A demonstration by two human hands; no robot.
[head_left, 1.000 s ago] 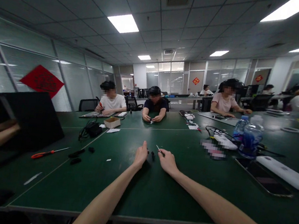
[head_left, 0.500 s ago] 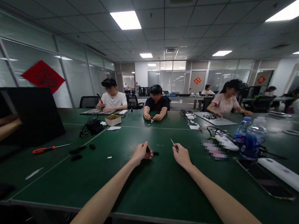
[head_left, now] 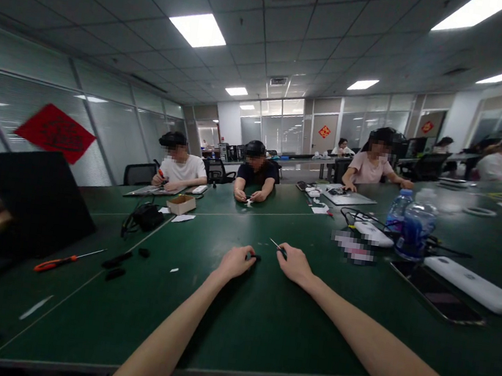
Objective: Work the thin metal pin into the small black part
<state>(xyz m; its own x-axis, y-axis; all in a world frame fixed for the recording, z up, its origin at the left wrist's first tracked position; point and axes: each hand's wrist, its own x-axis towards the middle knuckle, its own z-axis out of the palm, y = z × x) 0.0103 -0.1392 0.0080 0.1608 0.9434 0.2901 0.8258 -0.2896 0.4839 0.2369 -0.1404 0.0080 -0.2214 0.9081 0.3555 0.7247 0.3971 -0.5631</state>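
black and very small, a part [head_left: 253, 257] sticks out from the fingertips of the left hand [head_left: 235, 263], which is closed around it in a narrow pinch just above the green tabletop [head_left: 232, 327], low in the middle of the frame. the right hand [head_left: 295, 265], close by but not touching it, pinches a thin steel pin [head_left: 275, 244] by its dark end. the part looks light and stiff, perhaps plastic, and small enough to slip, so its edges seem the best hold. the pin looks stiff and sharp, safest held by that dark end. fingers hide most of the part, so its shape and material are hard to make out. an orange-handled screwdriver [head_left: 56, 261] and black pieces [head_left: 116, 260] lie toward the lower left.
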